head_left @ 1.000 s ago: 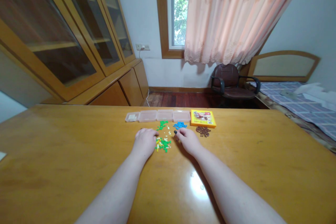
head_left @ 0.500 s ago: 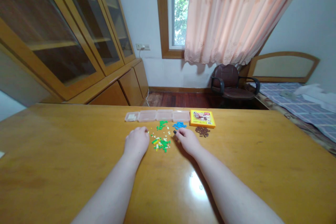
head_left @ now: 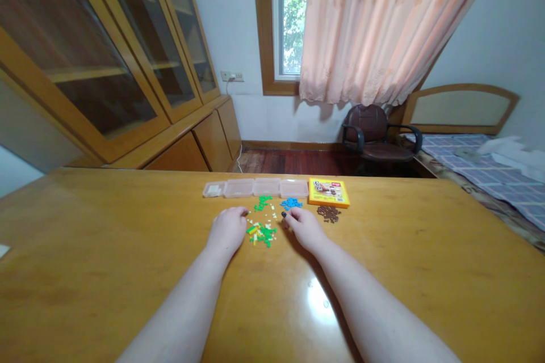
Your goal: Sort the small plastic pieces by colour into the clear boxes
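My left hand (head_left: 229, 231) rests on the table left of a mixed pile of green, yellow and white bricks (head_left: 263, 233). Its fingers are drawn together at the small loose white pieces; anything between them is too small to make out. On the other side, my right hand (head_left: 305, 228) has its fingers pinched, with a small dark spot at the tips whose kind I cannot tell. Tiny white pieces (head_left: 273, 216) lie scattered between the hands. Beyond them are a green brick pile (head_left: 263, 202) and a blue brick pile (head_left: 291, 203).
Clear plastic trays (head_left: 267, 186) stand in a row behind the piles. A yellow box (head_left: 328, 192) lies at their right end, with brown bricks (head_left: 328, 214) before it. Past the wooden table (head_left: 128, 261) are a chair (head_left: 370, 130), a bed and a glass-doored cabinet.
My left hand has shifted slightly right, closer to the scattered pieces, and a dark spot now shows at its fingertips. My right hand has stayed in place.
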Demonstrator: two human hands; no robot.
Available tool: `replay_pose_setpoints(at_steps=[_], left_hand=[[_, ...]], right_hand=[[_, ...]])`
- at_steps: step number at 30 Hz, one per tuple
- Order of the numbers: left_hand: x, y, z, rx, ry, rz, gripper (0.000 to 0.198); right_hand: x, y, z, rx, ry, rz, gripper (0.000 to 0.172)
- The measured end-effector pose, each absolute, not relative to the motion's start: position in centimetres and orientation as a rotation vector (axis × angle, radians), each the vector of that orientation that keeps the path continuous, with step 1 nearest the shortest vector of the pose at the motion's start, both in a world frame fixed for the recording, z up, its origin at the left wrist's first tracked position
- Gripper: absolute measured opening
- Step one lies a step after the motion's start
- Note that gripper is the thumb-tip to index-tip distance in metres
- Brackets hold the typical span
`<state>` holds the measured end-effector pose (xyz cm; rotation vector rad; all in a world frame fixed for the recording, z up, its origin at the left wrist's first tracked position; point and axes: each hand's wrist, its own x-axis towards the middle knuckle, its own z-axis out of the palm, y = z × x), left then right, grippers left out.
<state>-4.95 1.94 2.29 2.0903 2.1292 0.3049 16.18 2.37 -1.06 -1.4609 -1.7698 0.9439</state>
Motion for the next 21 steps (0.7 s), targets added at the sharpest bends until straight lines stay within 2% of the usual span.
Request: replay_pose_setpoints(at_steps=[7, 17, 21], left_hand=[[-4.9, 1.7, 2.8, 2.115, 2.202, 0.235, 0.034], [-4.9, 2.0, 1.7, 2.24, 2.066, 0.202, 0.043], [-4.9, 2.1, 1.8, 2.168, 2.16, 0.21, 0.038]], right_hand=[[16.2, 2.3, -0.8, -1.467, -1.774, 0.952, 0.025], [16.1, 2.4, -1.1, -1.447, -1.785, 0.936, 0.025], [16.2, 2.4, -1.1, -1.454, -1.779, 0.933, 0.025]])
